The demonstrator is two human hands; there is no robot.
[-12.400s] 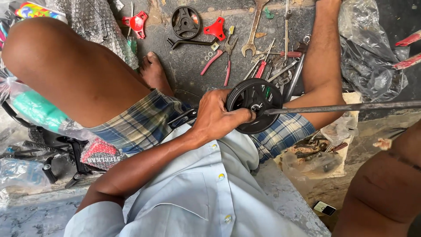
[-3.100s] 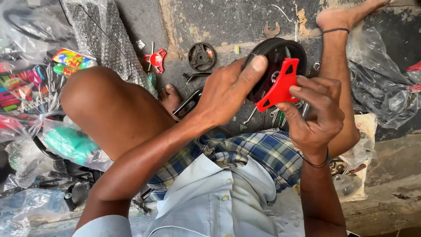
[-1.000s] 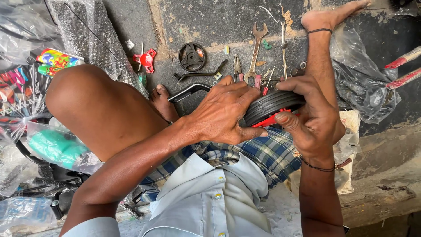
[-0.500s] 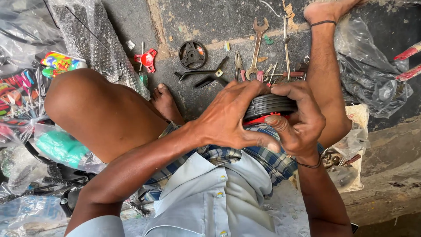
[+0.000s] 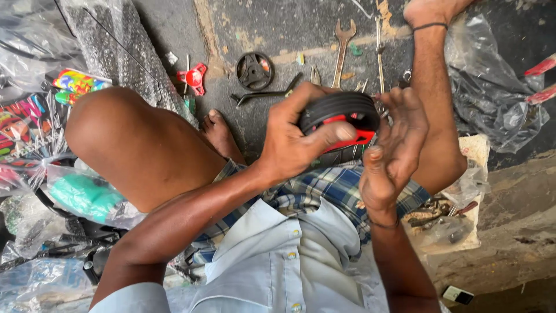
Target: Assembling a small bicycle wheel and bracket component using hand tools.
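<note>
1. Gripping a small black wheel (image 5: 339, 110) with a red hub, the left hand (image 5: 295, 139) curls around it above the lap.
2. Right hand (image 5: 394, 150): fingers spread, palm open, just beside the wheel's right edge.
3. Beyond, on the ground: an open-ended spanner (image 5: 341, 49), a black disc (image 5: 255, 71), a red bracket (image 5: 193, 77).

Floor (image 5: 289, 29): dark, stained concrete w/ pale worn patches. Lying on it: small black wheel hub (image 5: 254, 71), red plastic part (image 5: 193, 77) to its left, open-end wrench (image 5: 342, 49) to its right, a thin rod (image 5: 379, 49) beside that, a bent black bar (image 5: 263, 94) just below the hub. Crumpled dark plastic sheet (image 5: 498, 98) at right; clear plastic bags (image 5: 87, 197) and bright-printed packets (image 5: 75, 82) at left. A bare foot (image 5: 219, 133) rests on the floor nr the bar.
</note>
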